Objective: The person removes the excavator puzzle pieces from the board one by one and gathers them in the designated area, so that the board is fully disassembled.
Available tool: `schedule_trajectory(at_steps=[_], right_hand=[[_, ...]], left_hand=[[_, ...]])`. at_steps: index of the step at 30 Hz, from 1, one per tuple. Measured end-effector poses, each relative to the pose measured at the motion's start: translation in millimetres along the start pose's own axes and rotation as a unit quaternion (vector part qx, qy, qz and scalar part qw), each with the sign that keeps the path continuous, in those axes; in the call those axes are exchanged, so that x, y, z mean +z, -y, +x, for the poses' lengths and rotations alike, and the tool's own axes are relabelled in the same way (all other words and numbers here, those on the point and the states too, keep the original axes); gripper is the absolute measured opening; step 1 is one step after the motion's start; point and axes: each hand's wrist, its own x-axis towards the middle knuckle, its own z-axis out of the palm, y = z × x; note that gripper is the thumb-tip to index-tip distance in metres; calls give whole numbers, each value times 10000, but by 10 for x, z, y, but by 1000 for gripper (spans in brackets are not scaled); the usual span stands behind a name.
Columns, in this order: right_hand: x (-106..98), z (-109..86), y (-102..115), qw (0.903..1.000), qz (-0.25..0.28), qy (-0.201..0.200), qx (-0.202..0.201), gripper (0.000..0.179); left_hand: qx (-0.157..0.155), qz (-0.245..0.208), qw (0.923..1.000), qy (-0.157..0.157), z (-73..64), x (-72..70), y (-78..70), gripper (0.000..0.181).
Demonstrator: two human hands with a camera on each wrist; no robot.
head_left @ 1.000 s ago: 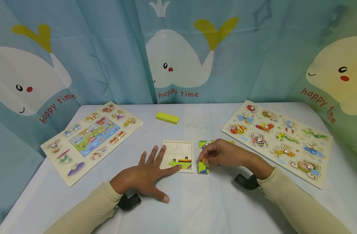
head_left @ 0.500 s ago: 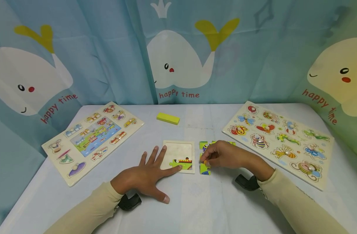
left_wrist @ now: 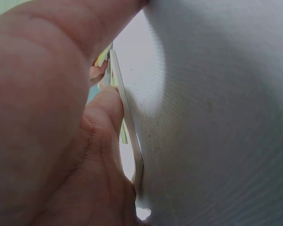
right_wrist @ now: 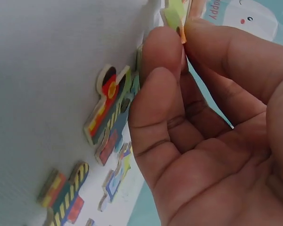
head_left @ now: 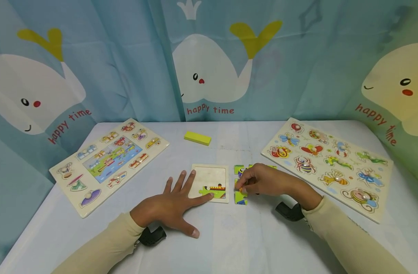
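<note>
My left hand [head_left: 171, 207] lies with spread fingers beside a small square wooden puzzle tray [head_left: 209, 175], its index fingertip resting on a green puzzle piece [head_left: 221, 194] in the tray's lower right corner. To the right of the tray, my right hand [head_left: 258, 180] pinches a green and orange puzzle piece [right_wrist: 176, 14] between thumb and index finger. In the head view that puzzle piece [head_left: 241, 198] is low at the table, partly hidden by the fingers. Several loose puzzle pieces [right_wrist: 111, 108] lie beneath and behind the right hand. The left wrist view shows mostly palm and the tray's edge [left_wrist: 132, 141].
A knob puzzle board with vehicles and toys [head_left: 75, 163] lies at the left, and an insect board [head_left: 318, 160] at the right. Behind the tray sits a yellow block [head_left: 197, 138]. A blue whale-print curtain [head_left: 209, 106] borders the table's back.
The pinched puzzle piece has shifted slightly right, a little farther from the tray, with the right hand. My left hand stays where it was. The whole head view has drifted a little.
</note>
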Motion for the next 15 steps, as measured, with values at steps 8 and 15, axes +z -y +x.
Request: schedule_trajectory(at_steps=[8, 15], right_hand=[[12, -4, 35, 9997, 198, 32, 139, 12], [13, -10, 45, 9995, 218, 29, 237, 12]], left_hand=[[-78, 3, 10000, 38, 13, 4, -10, 93], [-72, 55, 9999, 52, 4, -4, -5, 93]])
